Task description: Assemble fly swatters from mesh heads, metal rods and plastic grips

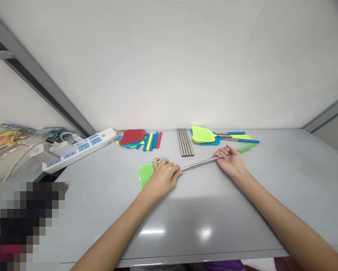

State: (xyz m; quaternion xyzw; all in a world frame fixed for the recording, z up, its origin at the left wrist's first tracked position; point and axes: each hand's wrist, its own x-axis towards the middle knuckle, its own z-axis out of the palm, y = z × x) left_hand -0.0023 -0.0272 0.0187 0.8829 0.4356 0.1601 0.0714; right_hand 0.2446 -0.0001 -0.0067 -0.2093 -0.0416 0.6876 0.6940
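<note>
Near-right part of the green swatter head hidden under the left hand; junction of head and rod not visible. Rod-to-grip joint covered by the right hand; only the far end of the green grip shows. Both forearms cut by the near edge. Near-left corner pixelated block: contents unreadable. Clear bag at left cut by the frame edge, contents blurred. Stacked swatter heads at far centre overlap; count cannot be told. Power strip partly behind the bag.
</note>
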